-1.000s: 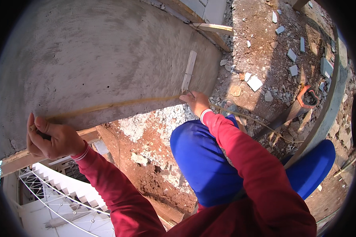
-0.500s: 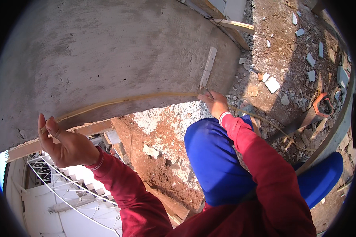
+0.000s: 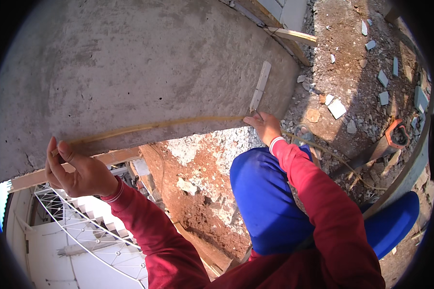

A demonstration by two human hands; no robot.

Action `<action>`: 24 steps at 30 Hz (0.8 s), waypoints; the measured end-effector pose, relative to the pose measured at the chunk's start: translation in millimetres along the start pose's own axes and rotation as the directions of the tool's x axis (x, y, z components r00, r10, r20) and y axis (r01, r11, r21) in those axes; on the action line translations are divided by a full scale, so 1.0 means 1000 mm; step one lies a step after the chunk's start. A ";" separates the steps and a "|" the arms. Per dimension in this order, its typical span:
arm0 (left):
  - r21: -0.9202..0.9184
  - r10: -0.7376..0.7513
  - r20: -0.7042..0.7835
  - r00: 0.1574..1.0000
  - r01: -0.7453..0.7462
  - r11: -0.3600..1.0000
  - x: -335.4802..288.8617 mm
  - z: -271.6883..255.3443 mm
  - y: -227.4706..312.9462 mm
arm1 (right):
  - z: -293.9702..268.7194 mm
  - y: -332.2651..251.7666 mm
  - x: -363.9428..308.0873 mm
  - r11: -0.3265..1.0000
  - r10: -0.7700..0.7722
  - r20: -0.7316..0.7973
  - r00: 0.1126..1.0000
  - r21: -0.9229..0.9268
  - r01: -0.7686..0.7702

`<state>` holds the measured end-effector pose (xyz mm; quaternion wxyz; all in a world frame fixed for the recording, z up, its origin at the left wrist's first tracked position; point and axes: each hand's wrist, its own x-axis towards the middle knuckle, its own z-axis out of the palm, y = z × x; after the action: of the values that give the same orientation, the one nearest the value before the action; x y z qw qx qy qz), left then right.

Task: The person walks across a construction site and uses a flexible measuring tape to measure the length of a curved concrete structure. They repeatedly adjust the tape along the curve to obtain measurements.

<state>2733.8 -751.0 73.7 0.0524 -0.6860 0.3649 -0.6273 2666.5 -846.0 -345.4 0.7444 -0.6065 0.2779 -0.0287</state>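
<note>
My left hand (image 3: 82, 171) and right hand (image 3: 267, 129), barely shifted, both pinch the yellowish strip (image 3: 154, 125), still spanning the concrete slab's (image 3: 130, 62) near edge.

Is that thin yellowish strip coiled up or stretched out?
Stretched out: the thin yellowish strip runs along grey concrete between left hand and right hand.

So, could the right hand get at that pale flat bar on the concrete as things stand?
Probably yes: the right hand is right by the near end of the pale flat bar, and nothing seems to block it, though it looks busy at the yellowish strip.
</note>
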 end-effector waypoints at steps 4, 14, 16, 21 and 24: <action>0.179 0.092 -0.198 0.976 -0.056 0.982 0.002 0.007 0.008 | 0.001 0.001 0.000 0.999 0.043 0.004 0.999 -0.008 -0.043; 0.176 0.173 0.071 0.982 -0.183 0.967 -0.016 -0.004 -0.009 | 0.010 0.002 -0.001 0.997 0.032 -0.101 0.994 0.072 -0.025; 0.172 0.127 0.158 0.979 -0.154 0.973 -0.023 -0.013 0.012 | 0.009 -0.001 -0.003 0.998 0.034 -0.091 0.995 0.056 -0.029; 0.142 0.072 0.224 0.972 -0.105 0.984 -0.035 -0.012 0.017 | 0.007 -0.007 -0.005 0.997 -0.002 -0.051 0.999 0.078 0.006; 0.224 0.061 0.210 0.976 -0.109 0.968 -0.034 -0.007 0.031 | 0.006 -0.010 -0.008 0.996 -0.021 -0.029 0.999 0.084 0.023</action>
<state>2715.8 -751.6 30.7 0.1966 -0.7188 0.3102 -0.5903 2665.2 -839.7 -332.6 0.7649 -0.5772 0.2803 -0.0572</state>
